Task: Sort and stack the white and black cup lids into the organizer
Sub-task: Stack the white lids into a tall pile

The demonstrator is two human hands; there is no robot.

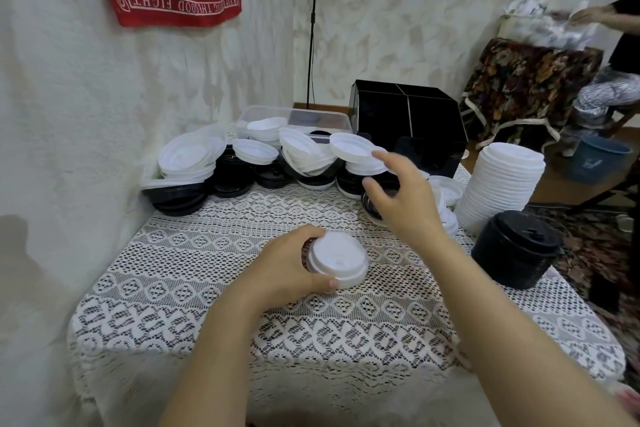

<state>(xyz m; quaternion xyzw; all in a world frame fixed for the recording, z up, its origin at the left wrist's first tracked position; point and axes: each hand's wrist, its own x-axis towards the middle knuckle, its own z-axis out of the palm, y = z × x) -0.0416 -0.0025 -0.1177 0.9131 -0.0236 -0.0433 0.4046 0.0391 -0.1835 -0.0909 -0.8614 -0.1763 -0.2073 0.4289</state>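
**Taking the next white lid off the pile**

Holding a short stack of white lids (337,260) in the left grip (287,263), fingers and thumb curled round the rim, low over the desk (207,322) and well in front of the organizer (408,121). Reaching with the right grip (405,198), fingers spread and apparently empty, toward a loose white lid (353,147) just in front of the organizer and to its left, at the near edge of the mixed pile (242,166).

Best to pinch that lid by the rim between thumb and forefinger. Lift straight up to avoid dragging the tilted neighbours or the black lids beneath. Turn dome-up to match the held stack, then seat squarely and press lightly to nest. Steady the stack from below while adding. Hard to tell whether anything already sits inside the organizer.
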